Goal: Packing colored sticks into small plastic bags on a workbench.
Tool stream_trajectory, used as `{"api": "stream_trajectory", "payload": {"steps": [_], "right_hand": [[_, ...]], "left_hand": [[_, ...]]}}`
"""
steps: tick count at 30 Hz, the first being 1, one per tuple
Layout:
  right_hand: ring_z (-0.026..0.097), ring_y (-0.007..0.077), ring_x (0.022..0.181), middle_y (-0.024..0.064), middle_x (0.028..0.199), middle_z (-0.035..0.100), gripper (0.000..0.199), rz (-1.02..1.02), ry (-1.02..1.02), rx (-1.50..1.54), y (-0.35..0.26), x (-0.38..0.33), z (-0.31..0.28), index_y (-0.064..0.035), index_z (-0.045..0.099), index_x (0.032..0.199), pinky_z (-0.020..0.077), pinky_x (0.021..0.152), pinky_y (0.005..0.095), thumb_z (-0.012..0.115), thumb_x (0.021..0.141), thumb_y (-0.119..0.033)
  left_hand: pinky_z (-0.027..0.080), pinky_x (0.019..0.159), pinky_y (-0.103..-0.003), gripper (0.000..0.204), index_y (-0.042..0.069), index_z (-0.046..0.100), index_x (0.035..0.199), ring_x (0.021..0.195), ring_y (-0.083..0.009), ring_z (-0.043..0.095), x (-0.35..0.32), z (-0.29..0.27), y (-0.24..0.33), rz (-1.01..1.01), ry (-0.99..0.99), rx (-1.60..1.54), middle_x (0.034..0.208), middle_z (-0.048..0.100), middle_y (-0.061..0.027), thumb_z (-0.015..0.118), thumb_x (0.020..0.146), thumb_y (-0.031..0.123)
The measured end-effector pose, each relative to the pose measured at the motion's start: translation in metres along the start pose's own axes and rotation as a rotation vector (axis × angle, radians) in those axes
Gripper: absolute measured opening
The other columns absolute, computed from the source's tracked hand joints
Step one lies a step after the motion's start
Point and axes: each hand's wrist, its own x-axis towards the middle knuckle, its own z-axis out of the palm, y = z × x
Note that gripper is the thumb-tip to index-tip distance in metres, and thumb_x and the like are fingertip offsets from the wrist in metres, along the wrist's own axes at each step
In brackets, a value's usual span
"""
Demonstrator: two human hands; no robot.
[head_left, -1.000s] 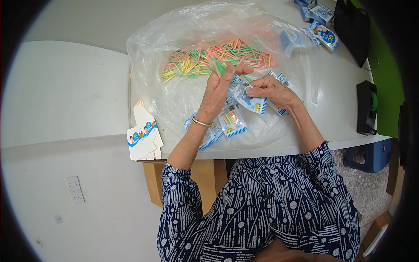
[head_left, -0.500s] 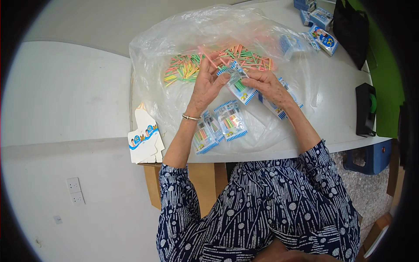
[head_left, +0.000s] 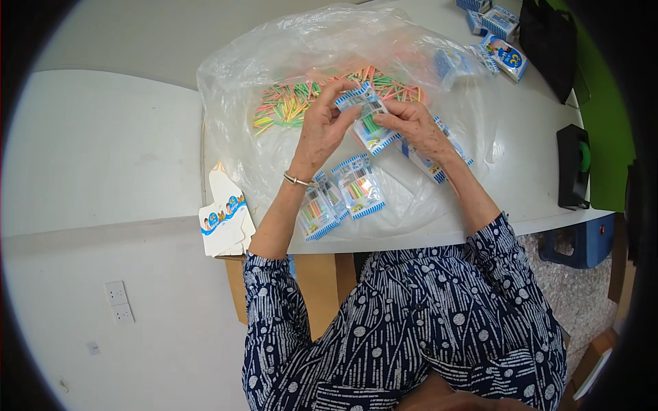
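Blue-and-white packet (head_left: 371,124) is held above the desk (head_left: 531,161), pinched by your left hand (head_left: 323,131) and right hand (head_left: 419,127); fingers behind it are hidden. Your hands partly block the coloured sticks (head_left: 284,103), blurred under clear plastic (head_left: 295,42). Your right wrist covers part of another packet (head_left: 426,162). One box (head_left: 473,4) is cut off above.
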Motion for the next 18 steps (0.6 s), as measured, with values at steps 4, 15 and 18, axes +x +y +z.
{"api": "stream_trajectory", "payload": {"steps": [4, 15, 18], "right_hand": [[0.058, 0.0050, 0.089, 0.0007, 0.098, 0.066, 0.029, 0.010, 0.007, 0.054, 0.001, 0.001, 0.005, 0.0000, 0.065, 0.111, 0.0445, 0.080, 0.0212, 0.064, 0.089, -0.018], [0.043, 0.0030, 0.059, -0.0050, 0.068, 0.057, 0.026, 0.043, 0.006, -0.004, 0.000, -0.003, 0.006, -0.0035, 0.072, 0.093, 0.0305, 0.053, 0.0214, 0.070, 0.083, -0.027], [0.043, 0.0027, 0.061, -0.0044, 0.071, 0.058, 0.026, 0.098, -0.031, -0.032, 0.003, -0.003, 0.002, -0.0041, 0.071, 0.096, 0.0309, 0.053, 0.0213, 0.070, 0.084, -0.027]], "left_hand": [[0.047, 0.081, -0.024, 0.047, 0.003, 0.042, 0.128, 0.093, -0.0095, 0.059, -0.002, 0.005, 0.006, 0.035, 0.081, -0.276, 0.115, 0.059, -0.0075, 0.063, 0.086, 0.000], [0.048, 0.081, -0.024, 0.040, 0.003, 0.050, 0.120, 0.098, -0.0107, 0.057, 0.004, 0.010, 0.009, 0.067, 0.075, -0.193, 0.112, 0.057, -0.0055, 0.066, 0.083, 0.001], [0.049, 0.079, -0.023, 0.038, 0.003, 0.051, 0.118, 0.099, -0.0103, 0.057, 0.002, 0.011, 0.006, 0.068, 0.070, -0.202, 0.114, 0.056, -0.0059, 0.067, 0.083, 0.003]]}}
